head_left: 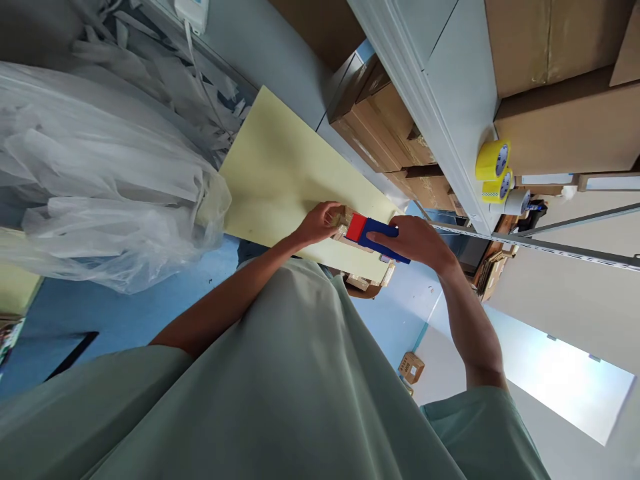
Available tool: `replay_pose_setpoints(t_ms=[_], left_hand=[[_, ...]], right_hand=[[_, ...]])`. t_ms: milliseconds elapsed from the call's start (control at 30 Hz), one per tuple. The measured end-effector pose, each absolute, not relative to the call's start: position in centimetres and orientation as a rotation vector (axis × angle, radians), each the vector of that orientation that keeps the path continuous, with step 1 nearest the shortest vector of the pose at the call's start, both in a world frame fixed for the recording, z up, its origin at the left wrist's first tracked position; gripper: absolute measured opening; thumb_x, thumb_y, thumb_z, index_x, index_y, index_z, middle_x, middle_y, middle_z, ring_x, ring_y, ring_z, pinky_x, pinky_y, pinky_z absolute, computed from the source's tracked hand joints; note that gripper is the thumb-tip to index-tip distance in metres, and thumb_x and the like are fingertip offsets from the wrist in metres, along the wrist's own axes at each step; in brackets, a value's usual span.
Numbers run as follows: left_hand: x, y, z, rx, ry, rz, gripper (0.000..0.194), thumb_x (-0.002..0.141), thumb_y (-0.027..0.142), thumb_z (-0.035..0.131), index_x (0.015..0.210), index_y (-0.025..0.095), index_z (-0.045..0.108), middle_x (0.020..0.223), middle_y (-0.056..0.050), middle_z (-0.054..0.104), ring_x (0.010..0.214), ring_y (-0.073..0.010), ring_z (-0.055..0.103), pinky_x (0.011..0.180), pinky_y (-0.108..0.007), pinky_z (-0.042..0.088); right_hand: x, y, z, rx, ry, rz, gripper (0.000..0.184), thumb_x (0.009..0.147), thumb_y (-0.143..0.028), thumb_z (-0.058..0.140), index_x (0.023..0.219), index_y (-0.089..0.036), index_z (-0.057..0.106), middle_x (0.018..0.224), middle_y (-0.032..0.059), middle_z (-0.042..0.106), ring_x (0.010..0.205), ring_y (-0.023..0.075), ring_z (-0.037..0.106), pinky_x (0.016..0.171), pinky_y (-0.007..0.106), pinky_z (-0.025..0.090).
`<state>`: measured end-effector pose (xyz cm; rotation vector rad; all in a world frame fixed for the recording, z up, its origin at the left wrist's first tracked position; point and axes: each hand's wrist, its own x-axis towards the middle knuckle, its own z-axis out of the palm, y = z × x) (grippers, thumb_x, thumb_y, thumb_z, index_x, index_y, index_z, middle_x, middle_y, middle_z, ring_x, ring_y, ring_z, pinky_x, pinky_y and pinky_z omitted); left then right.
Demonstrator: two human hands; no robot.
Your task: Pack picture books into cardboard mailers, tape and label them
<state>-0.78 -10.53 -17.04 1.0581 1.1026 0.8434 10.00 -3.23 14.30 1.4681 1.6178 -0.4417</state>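
Note:
My right hand grips a flat, blue box-like thing, its thumb pressed along the upper face. A bright red band covers the end that points left. My left hand is curled around a small brown cardboard piece, which touches or lies right beside the red end; I cannot tell which. Both hands are close together over the pale yellow tabletop. The fingertips of my left hand are partly hidden, and the far side of the blue thing is out of sight.
Clear plastic wrapping is heaped at the left. Cardboard boxes stand behind the table beneath a white shelf. On that shelf are yellow tape rolls and more cartons. An open carton sits by the table's near edge.

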Motion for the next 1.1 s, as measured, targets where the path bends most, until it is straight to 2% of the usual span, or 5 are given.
replay_pose_setpoints(t_ms=[100,233,533,833,1100], left_hand=[[-0.7,-9.8,-15.8,1.323,1.054,0.832,0.082,0.075,0.012,0.079,0.156,0.022,0.067,0.126,-0.013,0.066,0.105,-0.0278,0.068,0.098,-0.040,0.060],[-0.6,-8.7,-15.4,1.505,1.047,0.732,0.062,0.079,0.008,0.079,0.140,0.021,0.078,0.122,-0.014,0.064,0.109,-0.0318,0.067,0.105,-0.044,0.058],[-1.6,-9.0,-16.6,1.607,1.107,0.647,0.058,0.087,0.023,0.088,0.145,0.027,0.077,0.125,-0.011,0.068,0.108,-0.0278,0.068,0.107,-0.039,0.058],[-2.5,-8.7,-16.9,1.496,1.105,0.563,0.062,0.082,0.031,0.093,0.143,0.028,0.079,0.112,-0.005,0.063,0.096,-0.0214,0.070,0.100,-0.039,0.063],[-2.2,-10.6,-15.6,1.312,1.270,0.561,0.057,0.085,0.024,0.087,0.141,0.026,0.078,0.123,-0.007,0.063,0.105,-0.0204,0.074,0.109,-0.044,0.065]], right_hand=[[9.9,-3.5,14.4,1.460,1.624,-0.438,0.068,0.106,-0.084,0.053,0.107,-0.021,0.077,0.104,0.0139,0.082,0.095,0.0298,0.076,0.074,0.034,0.045],[9.9,-3.9,14.6,1.463,1.630,-0.444,0.068,0.107,-0.084,0.053,0.107,-0.021,0.077,0.105,0.0142,0.082,0.096,0.0298,0.076,0.074,0.034,0.045],[15.9,-4.3,13.4,1.497,1.616,-0.474,0.070,0.104,-0.087,0.055,0.099,-0.021,0.076,0.101,0.0134,0.082,0.093,0.0291,0.077,0.072,0.033,0.044],[24.7,-4.3,6.7,1.503,1.613,-0.696,0.065,0.105,-0.081,0.060,0.093,-0.019,0.078,0.098,0.0160,0.084,0.087,0.0281,0.079,0.071,0.034,0.049],[27.8,-5.0,0.9,1.519,1.719,-0.855,0.060,0.105,-0.073,0.064,0.123,-0.017,0.081,0.113,0.0192,0.085,0.107,0.0335,0.081,0.087,0.036,0.056]])
